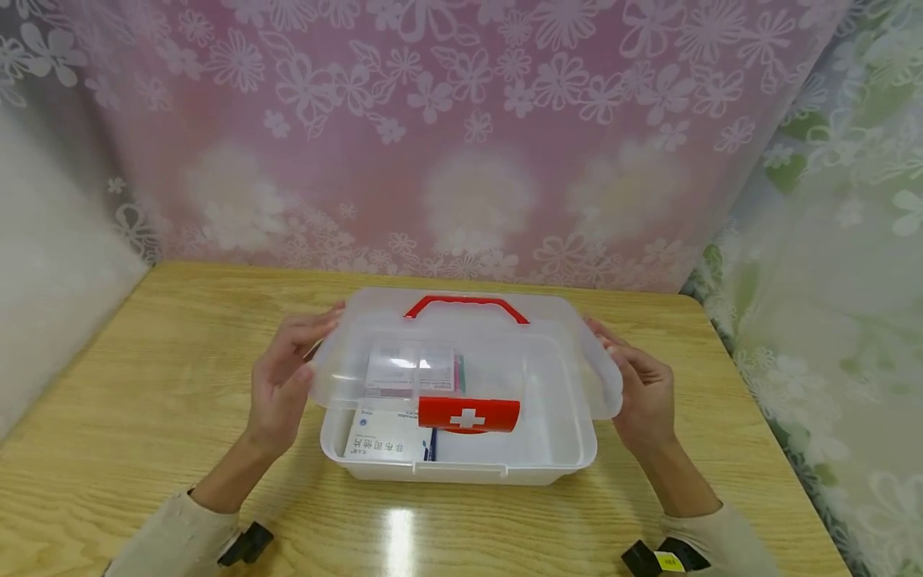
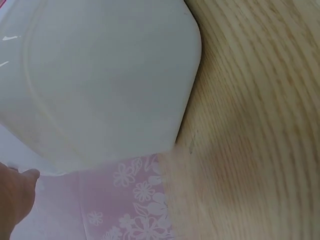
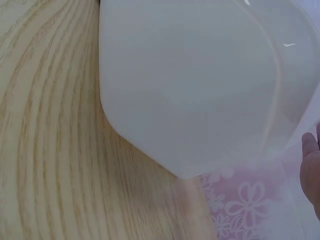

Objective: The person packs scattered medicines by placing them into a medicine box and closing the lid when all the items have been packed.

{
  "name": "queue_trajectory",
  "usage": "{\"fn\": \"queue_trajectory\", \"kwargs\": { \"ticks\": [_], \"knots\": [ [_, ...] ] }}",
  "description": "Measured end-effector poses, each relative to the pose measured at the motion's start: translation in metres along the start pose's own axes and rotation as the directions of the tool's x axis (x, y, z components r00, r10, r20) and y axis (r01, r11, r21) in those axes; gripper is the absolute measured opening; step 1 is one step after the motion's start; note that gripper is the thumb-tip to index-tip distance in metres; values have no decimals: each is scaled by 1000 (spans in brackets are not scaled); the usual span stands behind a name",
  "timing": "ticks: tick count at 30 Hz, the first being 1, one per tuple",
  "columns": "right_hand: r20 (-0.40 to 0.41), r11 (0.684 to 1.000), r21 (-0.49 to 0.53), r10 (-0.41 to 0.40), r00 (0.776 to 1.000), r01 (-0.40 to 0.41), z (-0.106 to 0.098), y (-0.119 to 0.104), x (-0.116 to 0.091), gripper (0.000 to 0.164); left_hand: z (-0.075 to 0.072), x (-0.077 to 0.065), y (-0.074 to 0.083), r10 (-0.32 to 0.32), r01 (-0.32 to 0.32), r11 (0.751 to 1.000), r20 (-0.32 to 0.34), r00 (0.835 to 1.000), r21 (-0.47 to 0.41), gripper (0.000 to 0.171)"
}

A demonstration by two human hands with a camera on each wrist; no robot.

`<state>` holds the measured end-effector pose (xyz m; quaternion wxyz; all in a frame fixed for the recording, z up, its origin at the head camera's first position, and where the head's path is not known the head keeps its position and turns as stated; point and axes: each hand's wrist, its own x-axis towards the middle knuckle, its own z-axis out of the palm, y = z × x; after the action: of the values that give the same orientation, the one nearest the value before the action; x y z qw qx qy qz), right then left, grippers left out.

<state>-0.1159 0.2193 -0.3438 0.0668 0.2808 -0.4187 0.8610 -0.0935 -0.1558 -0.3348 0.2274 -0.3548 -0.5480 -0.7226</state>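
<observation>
A translucent lid (image 1: 562,312) is tilted over a white plastic box (image 1: 461,474) on the table, its front edge raised from the box's front rim. A red handle (image 1: 465,300) crosses the lid, and a red latch with a white cross (image 1: 469,416) hangs at its front. My left hand (image 1: 281,389) holds the lid's left end; my right hand (image 1: 645,393) holds its right end, some fingertips hidden behind it. Inside, at the left, lie a white medicine box (image 1: 385,437) and, seen through the lid, more cartons (image 1: 411,377). Both wrist views show the box's side wall (image 2: 110,90).
The box stands on a light wooden table (image 1: 180,385), near its back edge. Behind hangs a pink floral curtain (image 1: 469,144), with a pale green floral one (image 1: 829,280) at the right. Dark straps (image 1: 245,545) sit on both sleeves.
</observation>
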Motion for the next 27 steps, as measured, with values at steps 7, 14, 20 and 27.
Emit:
{"fn": "queue_trajectory", "kwargs": {
  "ticks": [7,14,20,27],
  "knots": [
    [-47,999,-26,17,999,-18,-4,5,1,19,-1,-2,-5,19,-19,1000,8,1000,7,40],
    [-73,998,-50,29,997,-33,-7,11,4,19,-2,-3,-11,27,-27,1000,1,1000,-8,39],
    [-38,1000,6,18,999,-18,-9,14,6,19,-3,-4,-15,32,-32,999,6,999,-25,38],
    [-16,1000,10,7,1000,-7,-11,18,7,19,-5,-4,-19,43,-43,999,11,999,-22,39]
  ]
}}
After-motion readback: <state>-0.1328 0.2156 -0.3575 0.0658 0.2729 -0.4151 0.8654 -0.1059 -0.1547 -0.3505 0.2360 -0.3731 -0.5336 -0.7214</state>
